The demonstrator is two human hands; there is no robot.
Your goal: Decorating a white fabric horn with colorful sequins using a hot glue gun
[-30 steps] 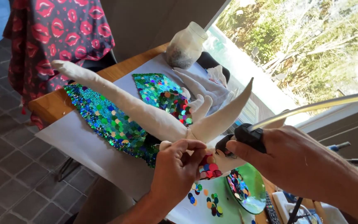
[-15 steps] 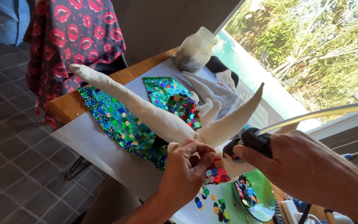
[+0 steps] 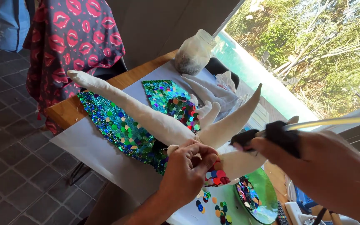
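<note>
A white stuffed fabric figure with long limbs lies on a sequined green-blue piece on the table. My left hand pinches the figure where its limbs meet, beside a patch of red and mixed sequins. My right hand grips a black glue gun with a pale glue stick at its back. The nozzle points at the spot next to my left fingers.
A second sequined piece and grey cloth lie further back near a glass jar. A green dish of sequins sits by loose sequins. White paper covers the wooden table. A lip-print garment hangs behind.
The view has shifted slightly, so the table now sits further right and lower in frame. My left hand's fingers have closed tighter on the figure. The glue gun stays near the same spot.
</note>
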